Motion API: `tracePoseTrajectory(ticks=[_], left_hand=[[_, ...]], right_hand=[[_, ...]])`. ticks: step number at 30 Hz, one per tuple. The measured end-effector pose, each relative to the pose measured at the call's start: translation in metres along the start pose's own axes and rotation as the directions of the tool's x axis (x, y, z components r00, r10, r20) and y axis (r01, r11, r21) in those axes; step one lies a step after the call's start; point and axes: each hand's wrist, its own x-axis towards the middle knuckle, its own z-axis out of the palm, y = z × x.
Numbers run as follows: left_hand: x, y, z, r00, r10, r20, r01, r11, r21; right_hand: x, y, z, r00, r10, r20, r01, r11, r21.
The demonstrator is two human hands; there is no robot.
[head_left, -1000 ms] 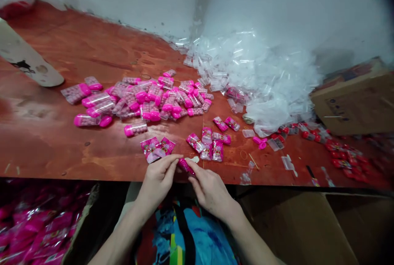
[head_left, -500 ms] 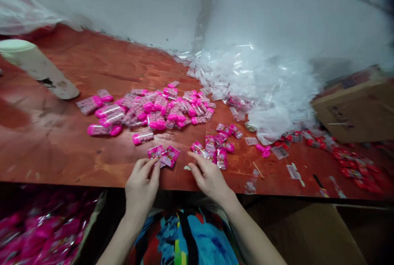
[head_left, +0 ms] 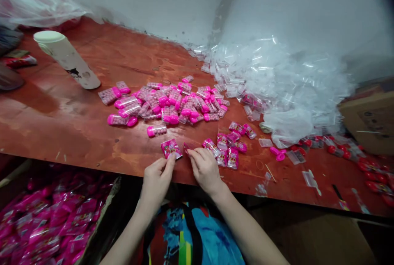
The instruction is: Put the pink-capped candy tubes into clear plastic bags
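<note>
My left hand [head_left: 158, 177] is closed, with thumb and finger pinching the lower edge of a small pink printed sachet [head_left: 171, 149] at the table's front edge. Just to its right, my right hand [head_left: 205, 170] is closed on a second pink sachet [head_left: 186, 147], seen nearly edge-on and partly hidden by the fingers. Right beside that hand lies a small group of similar pink sachets [head_left: 233, 157]. Beyond both hands spreads a heap of clear tubes with bright pink caps, filled with pale pink balls [head_left: 169, 113]; one such tube [head_left: 156, 130] lies nearer to me.
Clear plastic pieces [head_left: 277, 80] are piled against the wall. A cardboard box [head_left: 369, 117] and red-capped items [head_left: 377, 174] lie at right. A pale tumbler [head_left: 67, 60] stands at left. Below the table edge, a box holds pink packets [head_left: 58, 220].
The view has swung left. My right hand, earlier apart with nothing visible in it, has come closer to the left and pinches one sachet. The two overlapping sachets are now separated.
</note>
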Motion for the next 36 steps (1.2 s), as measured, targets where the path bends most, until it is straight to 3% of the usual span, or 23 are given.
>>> tracePoseTrajectory(ticks=[2, 4, 6, 9, 12, 14, 15, 17, 20, 22, 25, 27, 29, 31, 33, 35, 36], left_hand=[[0.001, 0.006, 0.006, 0.967, -0.19, 0.169, 0.225, 0.95, -0.217], [0.003, 0.011, 0.013, 0.901, -0.275, 0.337, 0.399, 0.83, -0.39], [0.007, 0.015, 0.019, 0.87, -0.284, 0.403, 0.469, 0.727, -0.5], [0.014, 0.022, 0.026, 0.883, -0.292, 0.368, 0.463, 0.678, -0.572], [0.018, 0.031, 0.031, 0.907, -0.294, 0.301, 0.42, 0.682, -0.599], [0.018, 0.035, 0.034, 0.911, -0.291, 0.292, 0.411, 0.687, -0.599], [0.019, 0.037, 0.035, 0.912, -0.292, 0.288, 0.409, 0.694, -0.592], [0.02, 0.036, 0.034, 0.925, -0.298, 0.237, 0.381, 0.73, -0.567], [0.023, 0.03, 0.028, 0.954, -0.286, 0.093, 0.292, 0.804, -0.518], [0.025, 0.026, 0.022, 0.958, -0.281, 0.059, 0.267, 0.797, -0.542], [0.026, 0.025, 0.017, 0.937, -0.312, 0.156, 0.338, 0.701, -0.628], [0.024, 0.028, 0.017, 0.913, -0.329, 0.242, 0.403, 0.634, -0.66], [0.019, 0.031, 0.02, 0.894, -0.323, 0.309, 0.446, 0.587, -0.675], [0.013, 0.034, 0.025, 0.879, -0.303, 0.368, 0.477, 0.576, -0.664], [0.008, 0.034, 0.032, 0.864, -0.282, 0.417, 0.496, 0.615, -0.613], [0.006, 0.034, 0.037, 0.869, -0.282, 0.407, 0.48, 0.686, -0.547], [0.007, 0.034, 0.039, 0.882, -0.287, 0.375, 0.456, 0.722, -0.52]], right_hand=[[-0.003, 0.003, -0.008, 0.997, -0.072, -0.01, 0.072, 0.996, 0.044], [-0.006, 0.006, -0.014, 0.994, -0.111, -0.022, 0.112, 0.991, 0.078], [-0.006, 0.009, -0.018, 0.996, -0.074, -0.055, 0.082, 0.986, 0.144], [-0.002, 0.012, -0.024, 0.99, 0.112, -0.08, -0.074, 0.924, 0.375], [0.006, 0.01, -0.027, 0.911, 0.412, 0.014, -0.314, 0.672, 0.671], [0.013, 0.008, -0.026, 0.845, 0.524, 0.11, -0.406, 0.492, 0.77], [0.016, 0.007, -0.025, 0.83, 0.541, 0.136, -0.424, 0.455, 0.783], [0.02, 0.005, -0.023, 0.834, 0.537, 0.123, -0.43, 0.495, 0.755], [0.017, 0.005, -0.02, 0.888, 0.449, 0.095, -0.419, 0.71, 0.566], [0.012, 0.003, -0.018, 0.926, 0.339, 0.167, -0.376, 0.865, 0.332], [0.006, -0.002, -0.017, 0.915, 0.294, 0.276, -0.29, 0.955, -0.057], [0.005, -0.006, -0.021, 0.921, 0.312, 0.232, -0.282, 0.947, -0.154], [0.007, -0.007, -0.027, 0.94, 0.319, 0.124, -0.318, 0.948, -0.028], [0.01, -0.007, -0.032, 0.935, 0.352, 0.053, -0.352, 0.893, 0.279], [0.014, -0.005, -0.033, 0.909, 0.411, 0.066, -0.369, 0.724, 0.583], [0.017, -0.002, -0.031, 0.89, 0.446, 0.093, -0.369, 0.586, 0.721], [0.018, -0.001, -0.03, 0.89, 0.448, 0.089, -0.361, 0.57, 0.738]])
